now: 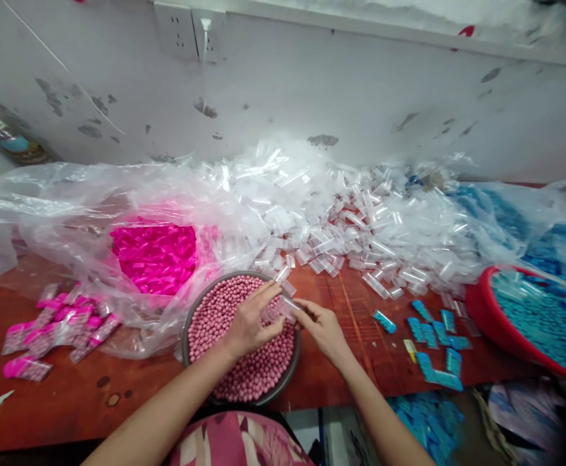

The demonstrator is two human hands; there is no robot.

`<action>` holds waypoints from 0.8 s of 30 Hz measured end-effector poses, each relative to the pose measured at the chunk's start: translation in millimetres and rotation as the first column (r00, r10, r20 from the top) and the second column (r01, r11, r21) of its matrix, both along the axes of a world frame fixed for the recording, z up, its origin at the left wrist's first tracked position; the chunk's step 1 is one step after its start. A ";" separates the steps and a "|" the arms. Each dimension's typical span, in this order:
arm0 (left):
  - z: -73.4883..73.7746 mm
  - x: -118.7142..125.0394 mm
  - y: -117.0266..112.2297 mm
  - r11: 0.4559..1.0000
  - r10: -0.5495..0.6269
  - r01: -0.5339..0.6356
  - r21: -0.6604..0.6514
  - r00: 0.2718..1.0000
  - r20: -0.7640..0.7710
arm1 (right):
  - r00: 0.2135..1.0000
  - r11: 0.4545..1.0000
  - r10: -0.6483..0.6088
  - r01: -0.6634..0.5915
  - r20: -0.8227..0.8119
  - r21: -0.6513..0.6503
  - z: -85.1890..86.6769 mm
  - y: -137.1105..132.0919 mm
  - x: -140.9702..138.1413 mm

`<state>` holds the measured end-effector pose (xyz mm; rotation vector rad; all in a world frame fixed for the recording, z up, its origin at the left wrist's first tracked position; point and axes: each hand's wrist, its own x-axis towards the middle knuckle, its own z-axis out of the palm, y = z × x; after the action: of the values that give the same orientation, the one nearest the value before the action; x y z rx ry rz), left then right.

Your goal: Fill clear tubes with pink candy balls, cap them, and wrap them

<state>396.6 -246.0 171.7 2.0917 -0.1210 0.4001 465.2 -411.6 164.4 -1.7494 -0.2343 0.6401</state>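
Note:
A round metal bowl [190, 317] full of small pink beads [258, 372] sits at the front edge of the red-brown table [69, 401]. Over it, my left hand [251, 320] and my right hand [322, 329] meet, both pinched on one small clear plastic tube [287, 305] held between their fingertips. My left hand hovers above the beads, with my right hand just past the bowl's right rim.
A large heap of clear tubes [361, 220] lies behind the bowl against the wall. A clear bag holds pink caps [154, 255] at the left, with filled pink tubes [54, 327] beside it. Filled blue tubes [433, 346] and a red basin [487, 317] of blue pieces stand right.

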 end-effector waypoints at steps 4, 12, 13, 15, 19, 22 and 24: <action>-9.2 -4.0 8.6 0.934 -0.284 0.276 0.226 0.959 0.004 | 0.974 0.983 0.178 -0.170 -0.141 0.069 3.8 6.3 -1.0; -33.8 -10.1 3.0 0.977 -0.119 0.159 0.143 0.960 -0.253 | 0.956 0.979 0.201 -0.204 -0.213 0.006 -18.7 27.8 21.7; -35.8 -10.7 4.8 0.988 -0.052 0.091 0.127 0.959 -0.279 | 0.970 0.976 0.172 -0.192 -0.171 -0.107 -25.7 30.1 34.8; -36.5 -11.5 9.1 0.997 0.063 -0.043 0.068 0.939 -0.337 | 0.995 0.956 0.061 -0.080 -0.077 -0.281 -42.8 36.4 64.4; -29.7 -10.3 15.8 0.955 0.175 -0.257 -0.148 0.891 -0.418 | 0.988 0.878 -0.147 0.155 0.051 -0.453 -83.6 56.2 107.2; -28.3 -8.7 19.3 0.874 0.209 -0.380 -0.302 0.856 -0.473 | 0.971 0.842 -0.230 0.235 0.072 -0.486 -110.0 70.0 115.0; -31.4 -7.7 22.3 0.814 0.194 -0.429 -0.391 0.836 -0.513 | 0.966 0.856 -0.252 0.252 0.060 -0.451 -121.4 73.3 116.4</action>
<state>388.9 -223.7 140.2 1.6301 0.5735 0.1066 581.6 -338.3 43.0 -2.1849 0.1644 0.5282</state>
